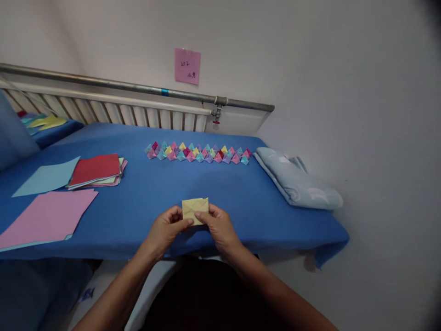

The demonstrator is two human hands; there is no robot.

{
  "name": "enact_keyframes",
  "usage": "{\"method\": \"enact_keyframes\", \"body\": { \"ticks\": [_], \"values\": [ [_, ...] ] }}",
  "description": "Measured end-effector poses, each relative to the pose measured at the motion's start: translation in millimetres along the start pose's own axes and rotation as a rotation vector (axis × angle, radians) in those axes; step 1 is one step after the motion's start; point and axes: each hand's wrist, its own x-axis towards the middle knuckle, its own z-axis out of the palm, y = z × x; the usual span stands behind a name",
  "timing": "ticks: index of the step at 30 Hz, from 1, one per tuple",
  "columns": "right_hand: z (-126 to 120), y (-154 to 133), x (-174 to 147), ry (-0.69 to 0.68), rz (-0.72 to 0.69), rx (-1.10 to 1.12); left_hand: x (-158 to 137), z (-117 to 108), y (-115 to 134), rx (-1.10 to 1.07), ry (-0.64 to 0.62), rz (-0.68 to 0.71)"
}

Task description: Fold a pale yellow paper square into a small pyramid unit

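Between my hands is a small folded square of pale yellow paper (191,208), with crease lines across its face. My left hand (167,228) grips its lower left side, thumb on the front and fingers behind. On the right edge my right hand (219,225) pinches it the same way, its thumb lying over the middle of the paper. The fingers behind the paper are partly hidden. Farther back, small folded paper shapes (200,154) in pink, purple, blue, yellow and red stand in rows on the blue cloth (155,188).
At left lie a red paper stack (96,169), a light blue sheet (48,177) and pink sheets (48,216). A folded grey-blue blanket (299,181) rests at right. Behind are a radiator (131,110), a metal pipe (120,86) and a pink wall note (187,66).
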Motion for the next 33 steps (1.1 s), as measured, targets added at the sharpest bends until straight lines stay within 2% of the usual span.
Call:
{"method": "enact_keyframes", "body": {
  "ticks": [3, 5, 9, 11, 12, 14, 17, 20, 27, 33],
  "values": [
    [-6.2, -1.0, 0.2, -0.005, -0.109, -0.209, 6.2, -11.6, 12.9, 0.184, -0.127, 0.084],
    [-9.6, -4.0, 2.2, -0.003, -0.279, -0.419, 11.2, -18.3, 23.1, 0.434, -0.146, 0.208],
    [-20.2, -9.4, 10.6, -0.035, -0.761, -0.87, 16.5, -23.3, 28.6, 0.983, -0.07, 0.701],
    [-26.8, -8.3, 12.8, -0.117, -0.912, -1.035, 14.4, -22.6, 19.0, 1.168, 0.018, 0.902],
    [-29.7, -6.6, 12.5, -0.163, -0.948, -1.099, 11.9, -22.0, 11.6, 1.24, 0.057, 0.96],
    [-34.1, -1.6, 8.4, -0.242, -0.965, -1.2, 4.4, -21.4, -5.0, 1.343, 0.075, 0.995],
    [-37.6, 6.2, -3.2, -0.331, -0.932, -1.287, -9.7, -21.7, -24.6, 1.383, 0.013, 0.931],
    [-40.6, 10.6, -13.9, -0.385, -0.874, -1.289, -20.6, -22.9, -30.4, 1.359, -0.033, 0.872],
    [-45.6, 14.2, -21.8, -0.328, -0.802, -1.202, -28.2, -23.7, -25.6, 1.374, -0.026, 0.917],
    [-46.5, 17.9, -23.7, -0.22, -0.693, -1.145, -29.8, -23.4, -26.0, 1.328, 0.021, 0.88]
  ]
}}
